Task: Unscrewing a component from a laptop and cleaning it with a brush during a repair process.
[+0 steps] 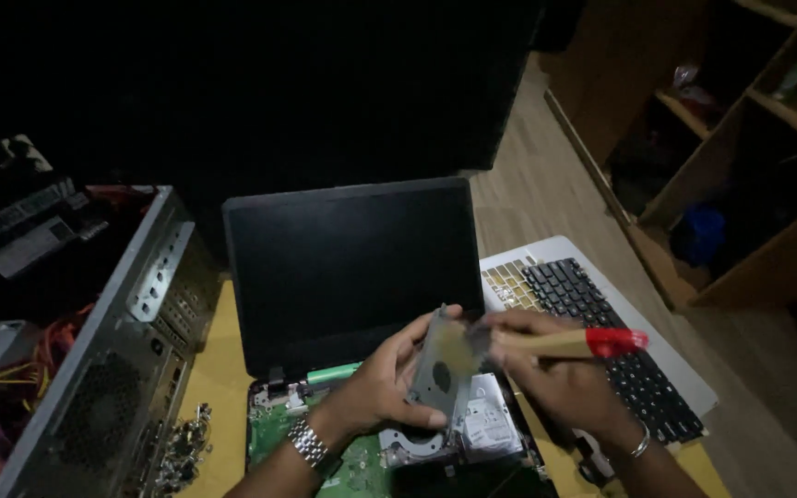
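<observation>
At lower centre, the left hand (382, 385) grips a grey metal part (442, 369) upright above an opened laptop (352, 267) while the right hand (555, 373), closed around a red-tipped wooden brush (565, 342), dusts it.

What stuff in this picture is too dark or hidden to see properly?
All from the head view:
- Brush bristles: blurred against the metal plate, so their shape is unclear.
- Circuit board: partly covered by the left hand and cut off by the bottom edge.
- Keyboard: its near part is hidden behind the right hand.
- Computer case: cut off at the left and bottom edges.
- Shelf contents: too dark to tell.
</observation>
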